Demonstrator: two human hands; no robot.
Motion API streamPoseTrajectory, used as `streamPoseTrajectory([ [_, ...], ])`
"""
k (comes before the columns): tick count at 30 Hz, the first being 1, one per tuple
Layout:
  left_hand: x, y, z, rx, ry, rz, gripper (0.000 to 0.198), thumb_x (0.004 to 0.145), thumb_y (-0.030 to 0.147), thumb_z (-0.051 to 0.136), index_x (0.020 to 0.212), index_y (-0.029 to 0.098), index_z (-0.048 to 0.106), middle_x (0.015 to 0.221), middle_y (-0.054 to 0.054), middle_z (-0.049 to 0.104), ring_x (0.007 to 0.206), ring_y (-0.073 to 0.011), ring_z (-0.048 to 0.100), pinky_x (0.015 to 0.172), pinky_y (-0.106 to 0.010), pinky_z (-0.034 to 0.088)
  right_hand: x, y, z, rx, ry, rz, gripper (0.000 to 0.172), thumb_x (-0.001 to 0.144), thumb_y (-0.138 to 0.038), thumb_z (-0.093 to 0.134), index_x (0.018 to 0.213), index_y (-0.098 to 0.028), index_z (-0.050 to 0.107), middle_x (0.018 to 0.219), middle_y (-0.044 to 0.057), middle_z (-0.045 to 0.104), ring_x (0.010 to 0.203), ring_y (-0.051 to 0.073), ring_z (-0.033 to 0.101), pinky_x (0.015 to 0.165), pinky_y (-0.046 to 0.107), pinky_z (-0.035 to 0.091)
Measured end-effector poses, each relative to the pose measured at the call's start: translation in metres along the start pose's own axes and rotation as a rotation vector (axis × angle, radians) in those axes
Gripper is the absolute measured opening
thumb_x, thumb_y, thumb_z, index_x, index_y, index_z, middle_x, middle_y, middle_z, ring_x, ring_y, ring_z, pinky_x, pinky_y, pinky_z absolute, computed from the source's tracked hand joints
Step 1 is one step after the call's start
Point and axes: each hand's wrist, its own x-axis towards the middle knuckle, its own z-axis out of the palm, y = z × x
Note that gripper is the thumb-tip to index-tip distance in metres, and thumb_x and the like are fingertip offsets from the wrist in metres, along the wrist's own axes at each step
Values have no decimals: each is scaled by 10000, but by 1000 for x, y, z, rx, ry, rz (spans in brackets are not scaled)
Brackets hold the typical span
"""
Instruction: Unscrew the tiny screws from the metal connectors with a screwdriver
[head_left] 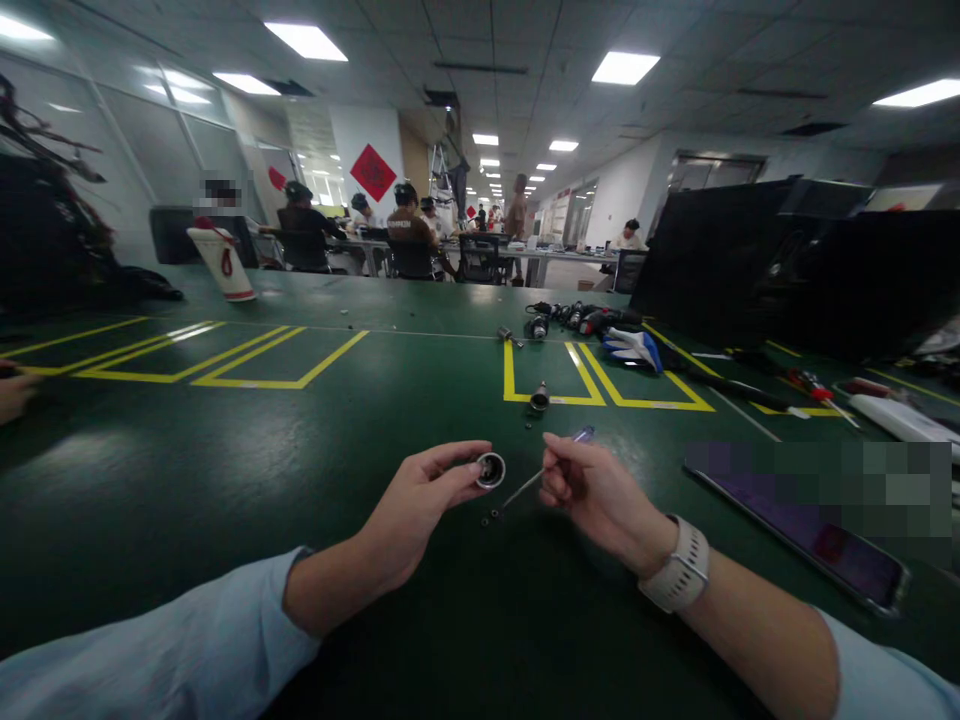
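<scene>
Between the thumb and fingers of my left hand (420,500) is a round metal housing (491,471), its open end turned toward me with small parts visible inside. My right hand (600,490) pinches a thin screwdriver (532,480) with a clear purplish handle; its tip points down and left, apart from the housing. Just below that tip, a few small dark ring-like parts (494,513) lie on the green table. Farther off, a second metal cup-shaped part (539,398) rests by the yellow tape, with a small dark piece (528,426) in front of it.
A phone (802,530) lies to the right. Beyond are a red-handled screwdriver (814,385), a blue-and-white glove (632,348) and a pile of dark metal parts (574,318). A paper cup (223,264) stands back left. Another person's hand (15,392) shows at the left edge.
</scene>
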Motion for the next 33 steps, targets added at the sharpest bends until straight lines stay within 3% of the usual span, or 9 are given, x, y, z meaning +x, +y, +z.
streamPoseTrajectory([
  [2,-1,-1,-1,-7,-12,4,304,737,199,648,1037,158,628,1015,-61,685,957,-188,624,887,-316,485,-5,-2,2,2,6,-185,255,761,-363,605,610,-163,560,477,-41,501,458,83,444,504,233,376],
  [6,-3,-2,-2,16,-29,15,351,720,220,670,1060,159,614,998,-64,691,958,-195,625,905,-337,467,-16,2,4,-317,-65,-558,215,829,-339,547,693,-179,597,576,-19,561,555,105,524,542,239,404],
  [14,-6,1,5,120,29,57,348,658,207,706,994,157,629,888,-45,711,821,-164,646,761,-274,487,-27,5,8,-838,-112,-889,206,859,-211,485,684,-157,579,603,10,557,573,116,520,554,260,396],
  [21,-6,3,12,141,108,75,258,625,127,663,882,141,644,815,-40,707,731,-151,648,672,-249,484,-31,4,14,-944,-184,-985,161,844,-159,492,700,-154,565,611,10,553,584,116,504,566,259,392],
  [33,-6,5,14,124,113,52,263,613,124,641,874,137,672,850,-56,705,768,-162,635,690,-262,486,-31,5,13,-943,-178,-978,167,841,-160,492,688,-159,559,600,7,548,575,118,500,560,262,388],
])
